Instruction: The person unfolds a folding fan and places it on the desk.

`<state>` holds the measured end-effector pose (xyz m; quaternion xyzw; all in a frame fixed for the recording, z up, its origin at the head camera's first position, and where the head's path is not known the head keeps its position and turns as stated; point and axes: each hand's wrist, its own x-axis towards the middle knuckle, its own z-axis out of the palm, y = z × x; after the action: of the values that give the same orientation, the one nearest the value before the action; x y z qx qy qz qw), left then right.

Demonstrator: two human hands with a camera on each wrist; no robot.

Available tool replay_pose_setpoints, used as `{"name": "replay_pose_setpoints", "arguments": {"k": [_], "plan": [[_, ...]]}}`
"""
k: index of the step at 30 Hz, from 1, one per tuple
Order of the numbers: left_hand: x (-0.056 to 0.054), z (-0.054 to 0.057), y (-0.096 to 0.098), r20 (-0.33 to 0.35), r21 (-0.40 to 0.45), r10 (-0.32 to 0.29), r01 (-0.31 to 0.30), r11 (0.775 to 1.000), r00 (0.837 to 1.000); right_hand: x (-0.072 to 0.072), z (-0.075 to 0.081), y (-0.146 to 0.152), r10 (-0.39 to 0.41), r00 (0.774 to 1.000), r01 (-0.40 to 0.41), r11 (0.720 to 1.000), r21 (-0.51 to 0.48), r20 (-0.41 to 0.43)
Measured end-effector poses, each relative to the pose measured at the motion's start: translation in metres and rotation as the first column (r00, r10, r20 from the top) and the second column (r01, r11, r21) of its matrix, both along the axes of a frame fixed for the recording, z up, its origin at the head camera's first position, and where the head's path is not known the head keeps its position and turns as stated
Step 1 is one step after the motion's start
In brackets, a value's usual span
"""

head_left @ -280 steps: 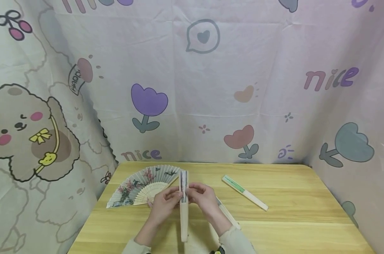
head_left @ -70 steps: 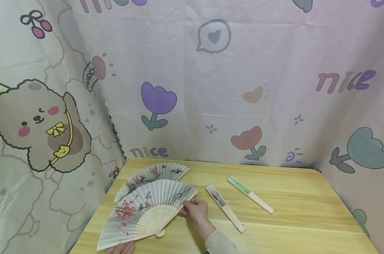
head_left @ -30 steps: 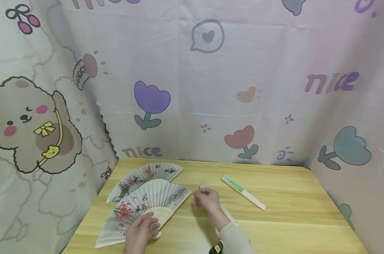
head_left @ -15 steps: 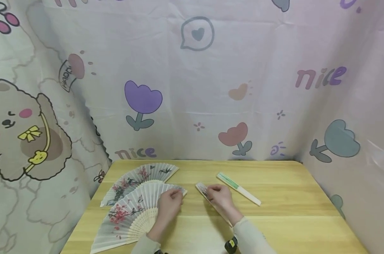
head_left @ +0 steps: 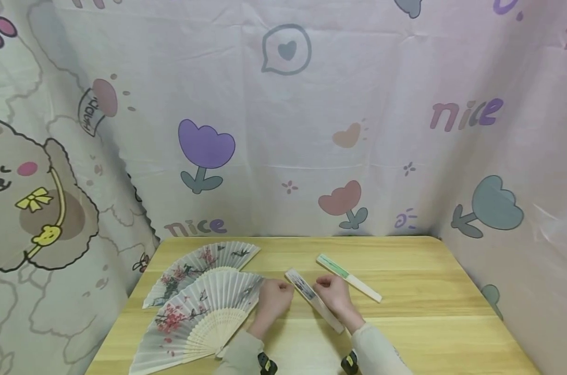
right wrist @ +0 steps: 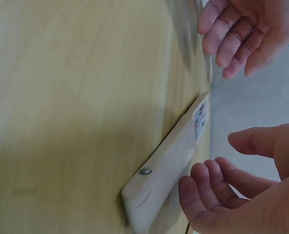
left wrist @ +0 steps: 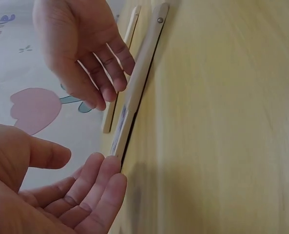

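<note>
A folded hand fan [head_left: 313, 301] with a dark printed strip lies slantwise on the table between my two hands. My left hand [head_left: 275, 298] hovers at its left by the upper end; in the left wrist view its relaxed fingertips [left wrist: 116, 183] are at the fan's tip, and contact is hard to tell. Close along the fan's right side is my right hand [head_left: 334, 294], fingers loosely bent and thumb apart in the right wrist view, holding nothing. A spread fan with red blossoms [head_left: 194, 317] lies left of my left hand, overlapping another spread fan [head_left: 194, 268] behind it.
Another folded fan, with a green strip [head_left: 349, 277], lies slantwise to the right behind my right hand. The wooden table [head_left: 429, 291] ends at a printed cloth backdrop [head_left: 283, 130], which also hangs along both sides.
The fan held upright earlier was spread and laid at the left. My left hand let go of it and moved right; my right hand went over to the folded fan's right side.
</note>
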<state>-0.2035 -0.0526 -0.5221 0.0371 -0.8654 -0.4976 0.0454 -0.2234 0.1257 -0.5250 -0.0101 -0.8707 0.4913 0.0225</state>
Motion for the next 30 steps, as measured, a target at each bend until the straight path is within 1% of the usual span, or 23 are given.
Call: {"name": "replay_pose_setpoints", "arguments": {"k": [6,9,12,16,19,22,25,30], "plan": [[-0.001,-0.006,0.012,0.082,0.027,-0.013,0.011,1.000,0.997,0.003,-0.005,0.004,0.019,1.000,-0.019,0.999,0.032,-0.013],[-0.001,-0.010,0.016,0.121,0.098,-0.033,0.022,0.995,0.992,0.004,-0.007,0.004,0.039,0.999,-0.038,0.998,0.052,-0.013],[-0.001,-0.014,0.021,0.176,0.202,-0.064,0.027,0.979,0.982,0.005,-0.007,0.005,0.059,0.998,-0.058,0.995,0.079,-0.008],[0.001,-0.016,0.028,0.218,0.332,-0.090,0.013,0.943,0.972,0.004,-0.007,0.004,0.069,0.997,-0.066,0.992,0.109,-0.018],[0.002,-0.017,0.030,0.226,0.375,-0.076,-0.015,0.927,0.971,0.004,-0.007,0.002,0.077,0.997,-0.074,0.990,0.117,-0.026],[0.002,-0.018,0.033,0.241,0.390,-0.053,-0.047,0.919,0.969,0.005,-0.007,0.000,0.091,0.996,-0.087,0.989,0.118,-0.027],[0.002,-0.019,0.035,0.241,0.415,-0.048,-0.058,0.908,0.969,0.006,-0.007,-0.002,0.092,0.995,-0.089,0.989,0.116,-0.021],[0.001,-0.018,0.039,0.241,0.471,-0.051,-0.071,0.879,0.969,0.007,-0.008,-0.005,0.078,0.997,-0.077,0.992,0.097,-0.005]]}}
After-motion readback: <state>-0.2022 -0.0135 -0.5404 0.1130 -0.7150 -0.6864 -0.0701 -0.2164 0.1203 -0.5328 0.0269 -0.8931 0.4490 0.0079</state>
